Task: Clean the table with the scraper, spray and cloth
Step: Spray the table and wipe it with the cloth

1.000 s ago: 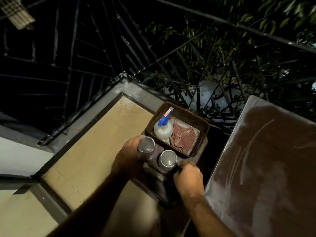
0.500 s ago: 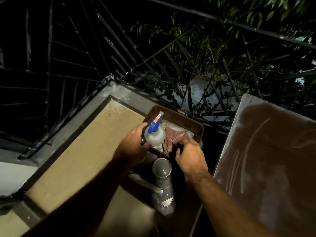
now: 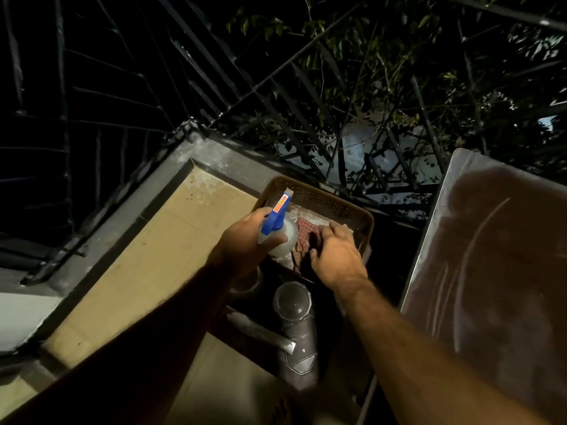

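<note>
A white spray bottle (image 3: 287,239) with a blue trigger head stands at the left side of a brown perforated basket (image 3: 325,197). My left hand (image 3: 245,237) grips the bottle round its body. A red checked cloth (image 3: 305,237) lies in the basket beside the bottle. My right hand (image 3: 334,254) rests on the cloth with its fingers spread over it. The dusty, streaked table (image 3: 491,256) fills the right side of the view. No scraper can be made out.
The basket sits on a dark stand, with a grey metal flask (image 3: 296,320) standing in front of it below my hands. Black railing bars (image 3: 214,96) and tree leaves lie beyond a concrete ledge (image 3: 214,151). Tan floor tiles (image 3: 153,256) lie to the left.
Both hands left the flasks and moved up into the basket. My left hand took hold of the spray bottle and my right hand came down onto the cloth.
</note>
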Demonstrator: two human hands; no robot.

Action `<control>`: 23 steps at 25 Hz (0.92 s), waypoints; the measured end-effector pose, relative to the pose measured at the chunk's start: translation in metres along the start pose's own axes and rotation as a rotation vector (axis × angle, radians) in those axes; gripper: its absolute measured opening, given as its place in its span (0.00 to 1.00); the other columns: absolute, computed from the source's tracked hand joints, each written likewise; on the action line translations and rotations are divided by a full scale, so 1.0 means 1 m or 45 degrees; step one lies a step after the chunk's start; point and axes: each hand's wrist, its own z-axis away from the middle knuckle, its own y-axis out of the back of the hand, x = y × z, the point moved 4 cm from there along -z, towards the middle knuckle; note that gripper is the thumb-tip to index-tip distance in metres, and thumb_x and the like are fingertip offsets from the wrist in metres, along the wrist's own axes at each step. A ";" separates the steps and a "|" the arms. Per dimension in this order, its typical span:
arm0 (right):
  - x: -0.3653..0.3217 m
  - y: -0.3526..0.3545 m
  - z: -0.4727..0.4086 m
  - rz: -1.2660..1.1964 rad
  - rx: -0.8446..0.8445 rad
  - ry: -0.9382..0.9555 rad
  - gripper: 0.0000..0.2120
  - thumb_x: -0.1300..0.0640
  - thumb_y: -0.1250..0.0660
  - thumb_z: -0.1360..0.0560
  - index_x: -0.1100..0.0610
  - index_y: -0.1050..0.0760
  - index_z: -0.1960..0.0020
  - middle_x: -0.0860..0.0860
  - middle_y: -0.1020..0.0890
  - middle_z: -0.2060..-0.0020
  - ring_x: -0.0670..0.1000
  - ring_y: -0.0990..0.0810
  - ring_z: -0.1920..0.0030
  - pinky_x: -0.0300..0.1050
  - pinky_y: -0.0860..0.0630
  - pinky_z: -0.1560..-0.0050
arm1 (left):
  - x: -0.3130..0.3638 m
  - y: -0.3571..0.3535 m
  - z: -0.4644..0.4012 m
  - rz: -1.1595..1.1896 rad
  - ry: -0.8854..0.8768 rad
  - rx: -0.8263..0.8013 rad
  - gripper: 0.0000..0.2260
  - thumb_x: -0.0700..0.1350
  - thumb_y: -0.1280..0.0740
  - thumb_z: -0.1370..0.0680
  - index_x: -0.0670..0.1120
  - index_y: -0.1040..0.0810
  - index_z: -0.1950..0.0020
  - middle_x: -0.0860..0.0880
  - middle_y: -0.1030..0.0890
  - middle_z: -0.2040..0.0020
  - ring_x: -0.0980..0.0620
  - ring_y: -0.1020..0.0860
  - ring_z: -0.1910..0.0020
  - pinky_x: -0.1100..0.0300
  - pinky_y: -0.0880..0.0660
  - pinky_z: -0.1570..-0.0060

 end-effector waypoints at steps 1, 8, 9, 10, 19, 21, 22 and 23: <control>0.003 -0.006 -0.003 0.006 -0.039 0.003 0.34 0.51 0.33 0.23 0.53 0.43 0.21 0.54 0.46 0.21 0.56 0.50 0.21 0.52 0.49 0.22 | 0.001 -0.001 -0.002 0.015 -0.003 0.010 0.24 0.64 0.35 0.22 0.50 0.27 0.33 0.56 0.22 0.48 0.58 0.24 0.52 0.62 0.26 0.52; 0.014 -0.051 -0.037 0.034 -0.277 -0.037 0.49 0.32 0.32 0.29 0.40 0.59 0.20 0.53 0.56 0.20 0.64 0.61 0.22 0.60 0.59 0.23 | 0.004 -0.017 -0.019 0.190 0.076 0.121 0.20 0.55 0.25 0.26 0.46 0.23 0.40 0.54 0.22 0.55 0.53 0.22 0.58 0.71 0.28 0.58; 0.015 -0.055 -0.040 0.050 -0.296 -0.049 0.50 0.31 0.33 0.30 0.39 0.61 0.21 0.52 0.57 0.20 0.64 0.62 0.22 0.60 0.61 0.23 | 0.002 -0.018 -0.020 0.264 0.103 0.168 0.22 0.53 0.24 0.27 0.45 0.23 0.38 0.54 0.22 0.54 0.54 0.22 0.58 0.75 0.29 0.59; 0.017 -0.059 -0.043 0.080 -0.308 -0.053 0.51 0.30 0.33 0.31 0.39 0.61 0.21 0.52 0.58 0.20 0.64 0.64 0.23 0.61 0.62 0.24 | 0.000 -0.019 -0.020 0.336 0.124 0.200 0.25 0.52 0.23 0.28 0.44 0.25 0.35 0.54 0.21 0.53 0.58 0.22 0.60 0.77 0.30 0.60; 0.026 -0.083 -0.060 0.166 -0.378 -0.056 0.48 0.39 0.32 0.27 0.40 0.62 0.21 0.50 0.66 0.21 0.65 0.71 0.25 0.71 0.64 0.27 | 0.002 -0.032 -0.038 0.552 -0.076 0.241 0.19 0.53 0.28 0.27 0.42 0.24 0.44 0.44 0.19 0.58 0.42 0.19 0.60 0.46 0.19 0.60; 0.029 -0.084 -0.060 0.098 -0.356 -0.035 0.45 0.43 0.32 0.25 0.40 0.61 0.21 0.50 0.64 0.21 0.64 0.70 0.24 0.71 0.64 0.27 | 0.003 -0.036 -0.039 0.553 0.059 0.233 0.08 0.46 0.29 0.26 0.44 0.24 0.51 0.42 0.19 0.60 0.42 0.18 0.62 0.48 0.18 0.60; 0.030 -0.081 -0.059 0.071 -0.356 -0.023 0.44 0.44 0.33 0.24 0.41 0.59 0.20 0.51 0.62 0.20 0.64 0.69 0.24 0.70 0.64 0.27 | 0.003 -0.036 -0.037 0.553 0.169 0.244 0.05 0.43 0.29 0.25 0.47 0.25 0.55 0.46 0.20 0.62 0.48 0.19 0.63 0.58 0.19 0.61; 0.031 -0.080 -0.059 0.032 -0.359 -0.013 0.42 0.46 0.34 0.23 0.43 0.58 0.20 0.51 0.61 0.20 0.64 0.68 0.24 0.69 0.63 0.26 | 0.003 -0.037 -0.036 0.549 0.310 0.274 0.09 0.40 0.29 0.24 0.51 0.27 0.58 0.52 0.22 0.63 0.57 0.21 0.64 0.68 0.23 0.63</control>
